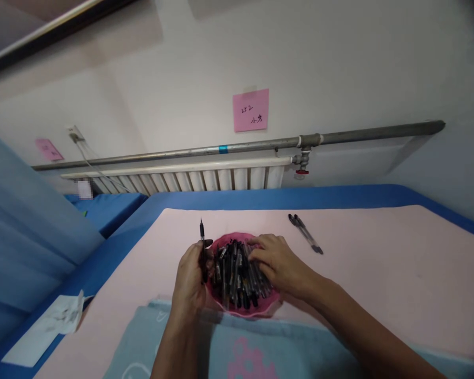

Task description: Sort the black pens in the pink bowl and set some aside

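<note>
A pink basket (pixel 243 311) full of black and clear pens (pixel 237 273) sits on the pink sheet in front of me. At its left rim is my left hand (pixel 190 273), closed around a black pen (pixel 202 230) that stands upright with its bare tip pointing up. My right hand (pixel 274 260) reaches over the basket's right side, its bent fingers down among the pens. Whether those fingertips pinch one pen cannot be made out. Two capped pens (pixel 306 234) lie side by side on the sheet to the right of the basket.
Blue padding (pixel 260 199) edges the pink sheet (pixel 371 273). A light blue cloth (pixel 181 347) lies nearest me. White papers (pixel 43 331) rest at the left edge, beside a blue curtain (pixel 27 247). A radiator (pixel 209 179) and a pipe (pixel 161 157) run along the wall behind.
</note>
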Demonstrator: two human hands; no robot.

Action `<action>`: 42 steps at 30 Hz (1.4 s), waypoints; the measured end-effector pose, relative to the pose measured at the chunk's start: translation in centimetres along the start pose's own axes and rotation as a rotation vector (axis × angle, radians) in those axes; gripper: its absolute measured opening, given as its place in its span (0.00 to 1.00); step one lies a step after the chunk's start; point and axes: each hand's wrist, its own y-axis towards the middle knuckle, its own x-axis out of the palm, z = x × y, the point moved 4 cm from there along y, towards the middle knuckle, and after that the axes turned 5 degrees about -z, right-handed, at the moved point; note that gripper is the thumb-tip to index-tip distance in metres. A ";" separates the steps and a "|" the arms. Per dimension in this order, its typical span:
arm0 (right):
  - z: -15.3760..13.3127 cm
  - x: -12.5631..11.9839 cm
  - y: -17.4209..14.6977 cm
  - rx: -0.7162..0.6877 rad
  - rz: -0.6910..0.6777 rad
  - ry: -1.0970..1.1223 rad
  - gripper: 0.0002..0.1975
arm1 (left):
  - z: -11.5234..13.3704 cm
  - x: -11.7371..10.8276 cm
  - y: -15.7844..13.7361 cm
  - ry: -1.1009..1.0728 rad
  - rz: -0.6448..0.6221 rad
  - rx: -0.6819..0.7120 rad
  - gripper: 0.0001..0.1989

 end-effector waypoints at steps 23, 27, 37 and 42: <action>-0.6 1.4 -0.1 -0.096 -0.154 -0.022 0.10 | -0.4 0.3 -0.1 -0.015 -0.049 -0.030 0.12; -1.1 1.3 -0.1 -0.118 -0.142 0.001 0.10 | -0.5 0.3 -0.1 0.000 -0.049 -0.022 0.13; -2.8 2.0 -0.3 -0.116 -0.208 0.023 0.11 | -0.3 0.5 -0.1 0.004 -0.046 -0.017 0.12; -2.8 2.5 -0.2 -0.119 -0.203 -0.006 0.08 | -0.4 0.5 -0.2 0.009 -0.044 -0.032 0.14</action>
